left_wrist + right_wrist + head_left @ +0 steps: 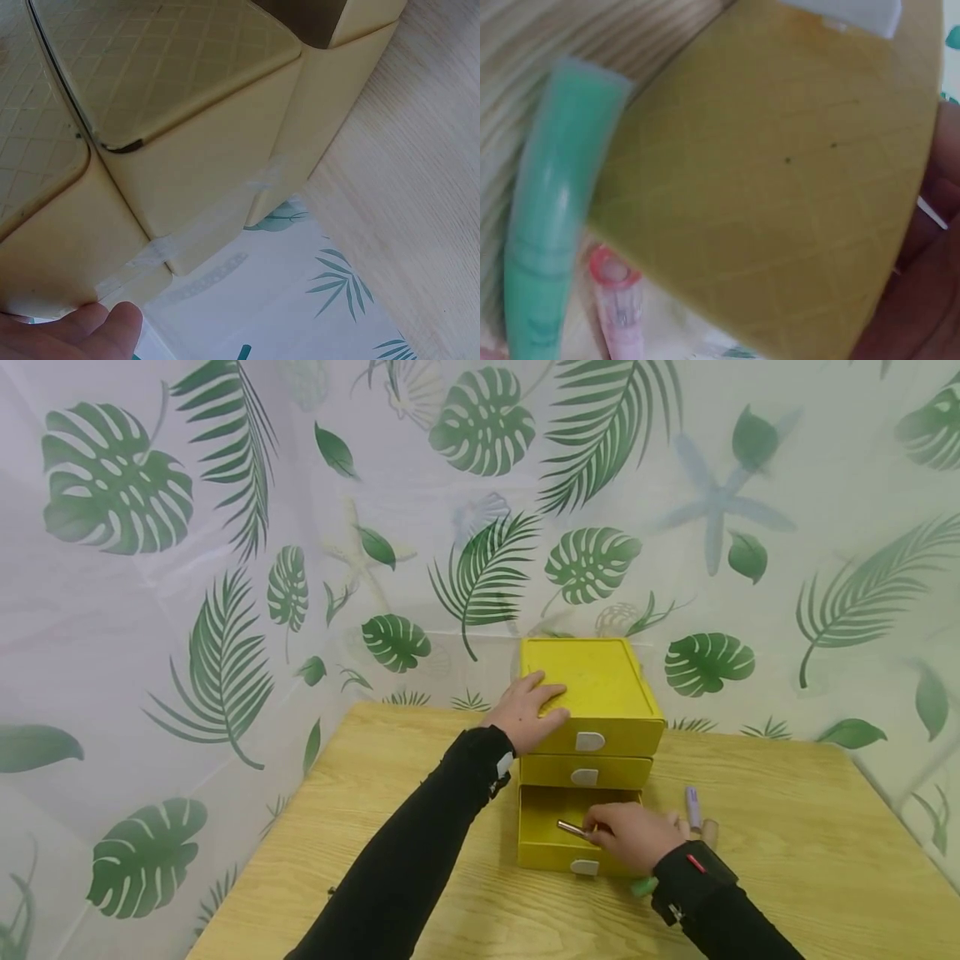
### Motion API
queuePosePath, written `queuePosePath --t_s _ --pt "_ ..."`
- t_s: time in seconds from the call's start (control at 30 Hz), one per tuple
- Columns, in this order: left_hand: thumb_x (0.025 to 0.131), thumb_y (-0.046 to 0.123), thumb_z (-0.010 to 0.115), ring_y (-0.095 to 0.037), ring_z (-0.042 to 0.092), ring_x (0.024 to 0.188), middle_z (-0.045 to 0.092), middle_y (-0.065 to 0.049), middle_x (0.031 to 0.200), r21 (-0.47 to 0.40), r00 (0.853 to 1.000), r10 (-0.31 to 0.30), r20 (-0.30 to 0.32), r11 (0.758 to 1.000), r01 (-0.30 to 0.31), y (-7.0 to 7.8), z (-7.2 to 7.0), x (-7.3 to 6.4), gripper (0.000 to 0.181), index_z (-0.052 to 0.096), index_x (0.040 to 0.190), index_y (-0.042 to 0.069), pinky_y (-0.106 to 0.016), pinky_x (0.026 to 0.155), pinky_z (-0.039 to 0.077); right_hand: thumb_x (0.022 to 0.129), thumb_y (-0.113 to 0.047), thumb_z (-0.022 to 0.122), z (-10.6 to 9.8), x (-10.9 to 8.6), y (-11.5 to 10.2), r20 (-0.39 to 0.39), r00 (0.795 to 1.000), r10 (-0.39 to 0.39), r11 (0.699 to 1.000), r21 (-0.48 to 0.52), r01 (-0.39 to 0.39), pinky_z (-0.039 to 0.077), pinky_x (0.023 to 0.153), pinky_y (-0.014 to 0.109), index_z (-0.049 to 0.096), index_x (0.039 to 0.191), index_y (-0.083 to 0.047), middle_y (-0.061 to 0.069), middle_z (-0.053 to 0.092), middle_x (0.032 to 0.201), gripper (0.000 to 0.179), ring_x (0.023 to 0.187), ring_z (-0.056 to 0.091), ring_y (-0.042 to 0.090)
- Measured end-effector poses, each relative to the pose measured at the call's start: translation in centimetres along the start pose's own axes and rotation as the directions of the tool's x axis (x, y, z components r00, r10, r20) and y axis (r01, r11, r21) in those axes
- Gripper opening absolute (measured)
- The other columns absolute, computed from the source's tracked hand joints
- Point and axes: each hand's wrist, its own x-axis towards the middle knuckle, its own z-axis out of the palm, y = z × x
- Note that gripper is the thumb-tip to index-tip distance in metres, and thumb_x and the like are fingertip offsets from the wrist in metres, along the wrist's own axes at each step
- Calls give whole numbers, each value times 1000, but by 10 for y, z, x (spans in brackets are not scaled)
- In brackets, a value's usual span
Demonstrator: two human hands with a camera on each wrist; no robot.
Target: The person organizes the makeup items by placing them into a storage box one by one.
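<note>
A yellow three-drawer cabinet (592,677) stands on the wooden table, its bottom drawer (551,857) pulled out. My left hand (525,714) rests on the cabinet's upper left edge with the fingers spread over the top. In the left wrist view, its fingertips (120,326) touch the cabinet near a strip of clear tape. Over the open drawer, my right hand (633,835) pinches a slim, shiny metallic stick (573,829), its end pointing left. The right wrist view shows the yellow drawer front (780,202) with part of my right hand (922,300) behind its edge.
Right of the drawer lie a purple marker (693,806) and a tan cylindrical piece (709,833). A green marker (562,202) and a pink pen-like item (619,300) lie close by the drawer front. A leaf-printed sheet (480,577) hangs behind the table.
</note>
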Motion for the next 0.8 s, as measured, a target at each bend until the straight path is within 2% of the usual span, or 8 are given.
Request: queuePosePath --t_s 0.23,0.37,0.6,0.8 --pt "96 46 44 -19 17 137 23 -3 154 3 1000 -7 -3 1000 7 0 0 0 49 44 142 29 -44 111 27 93 -21 60 -3 6 3 120 992 40 990 126 -55 40 57 32 63 88 -23 -11 56 75 7 62 47 9" --pt "96 47 44 -19 17 137 23 -3 154 4 1000 -11 -5 1000 11 0 0 0 49 44 142 29 -44 110 27 96 -14 52 -2 5 3 149 989 13 990 137 -33 45 61 36 64 88 -22 -9 60 80 16 66 50 8" --pt "96 46 43 -19 17 137 23 -3 154 5 1000 -9 -2 1000 9 1 -1 0 49 44 142 29 -44 110 27 98 -11 48 3 3 5 128 992 21 993 113 -36 49 65 39 65 89 -21 -6 64 85 21 71 53 9" --pt "96 45 43 -19 17 137 23 -2 154 9 1000 -17 -6 1000 17 0 0 0 49 44 142 29 -44 111 27 96 -8 51 5 0 3 43 999 26 995 95 -30 50 69 39 67 94 -19 -6 62 88 19 77 55 10"
